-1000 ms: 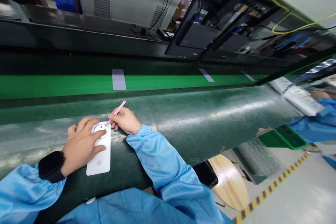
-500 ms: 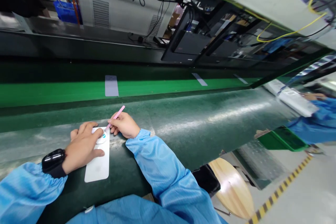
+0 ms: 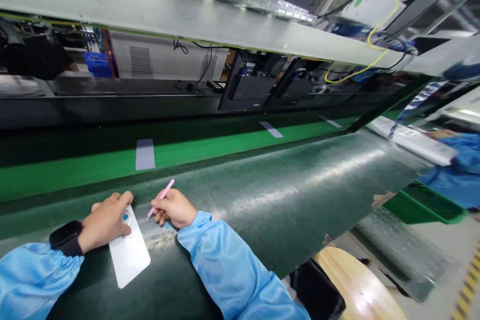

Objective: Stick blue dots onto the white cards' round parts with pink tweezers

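Observation:
My left hand lies over the far end of a white flat plate on the dark green bench, fingers pressed on it beside a small blue dot. A black watch is on that wrist. My right hand rests on the bench just right of the plate and pinches pink tweezers, whose tip points down toward the plate's near edge without touching it. Both arms wear light blue sleeves.
A green conveyor belt runs behind the bench and carries grey plates. A co-worker's blue sleeve and a green bin are at the right. A round wooden stool stands below.
The camera has tilted up. My left hand has turned the plate so that it now lies at an angle. The tweezers' tip has lifted off the plate and sits a little to its right.

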Tool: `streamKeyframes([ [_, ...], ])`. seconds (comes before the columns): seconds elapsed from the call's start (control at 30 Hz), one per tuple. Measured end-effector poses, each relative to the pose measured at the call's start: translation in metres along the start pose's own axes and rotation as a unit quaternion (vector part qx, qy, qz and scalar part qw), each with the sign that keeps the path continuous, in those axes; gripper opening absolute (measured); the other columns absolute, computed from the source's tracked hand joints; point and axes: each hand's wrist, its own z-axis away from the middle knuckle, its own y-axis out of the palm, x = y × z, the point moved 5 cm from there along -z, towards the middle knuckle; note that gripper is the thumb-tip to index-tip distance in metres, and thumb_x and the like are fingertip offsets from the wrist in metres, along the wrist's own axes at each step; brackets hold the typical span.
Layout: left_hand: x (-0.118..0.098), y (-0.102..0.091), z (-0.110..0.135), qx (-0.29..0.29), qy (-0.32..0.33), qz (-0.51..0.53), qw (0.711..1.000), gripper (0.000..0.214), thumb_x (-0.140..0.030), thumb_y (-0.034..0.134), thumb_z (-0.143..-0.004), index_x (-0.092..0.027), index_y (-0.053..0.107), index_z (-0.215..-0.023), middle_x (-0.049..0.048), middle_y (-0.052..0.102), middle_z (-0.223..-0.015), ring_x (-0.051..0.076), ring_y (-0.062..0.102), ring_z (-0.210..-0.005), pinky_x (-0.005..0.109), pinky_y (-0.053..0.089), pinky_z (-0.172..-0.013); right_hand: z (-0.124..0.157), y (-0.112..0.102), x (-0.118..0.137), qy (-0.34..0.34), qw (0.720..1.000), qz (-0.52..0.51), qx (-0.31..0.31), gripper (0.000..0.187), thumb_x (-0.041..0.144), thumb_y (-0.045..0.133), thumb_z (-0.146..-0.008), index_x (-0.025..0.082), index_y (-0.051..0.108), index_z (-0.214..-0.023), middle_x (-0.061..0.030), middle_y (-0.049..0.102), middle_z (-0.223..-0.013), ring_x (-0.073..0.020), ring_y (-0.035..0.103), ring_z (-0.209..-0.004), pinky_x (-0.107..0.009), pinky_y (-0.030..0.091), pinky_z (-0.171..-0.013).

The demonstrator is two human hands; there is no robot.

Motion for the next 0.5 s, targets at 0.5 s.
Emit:
streamKeyframes([
  [0.5,0.060,-0.058,-0.040,-0.037,0.013,-0.046,0.998,0.037,-0.029,0.059,-0.069,-0.028,0.055,-0.105,-0.0019,0.067,-0.089,0.024,0.068,-0.082,0.031,0.043,-0.074,0.001,0.011,0.004,-0.008,1.000,0.009,0.016,0.038,0.000,0.064,-0.101,0.016,0.057,-0.067,0.0026,0.059,-0.052,-0.0087,0.052,-0.040,-0.017,0.043,-0.042],
])
